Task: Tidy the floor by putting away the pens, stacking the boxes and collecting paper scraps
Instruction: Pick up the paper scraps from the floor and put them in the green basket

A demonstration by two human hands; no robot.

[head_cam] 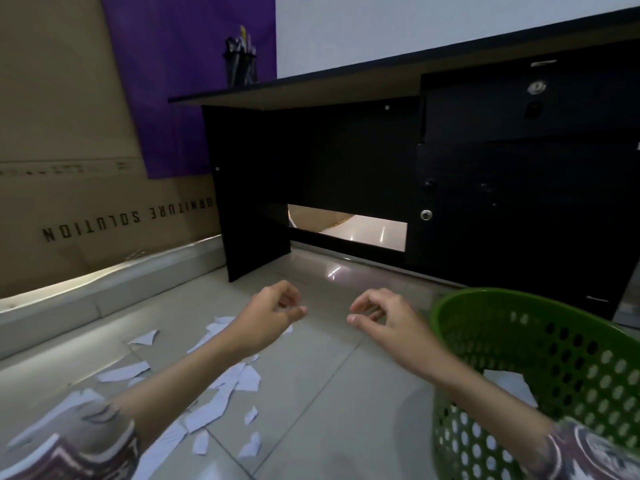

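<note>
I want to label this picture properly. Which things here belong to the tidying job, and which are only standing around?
Job:
paper scraps on the floor
green basket, one scrap inside
pen holder on the desk, pens in it
left hand and right hand, both holding nothing

Not the job:
black desk
cardboard against the wall
purple cloth

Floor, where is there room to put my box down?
Bare tiles lie between the paper scraps and the green basket, and ahead of both hands up to the black desk. The left side, under the left arm, is crowded with scraps.
</note>
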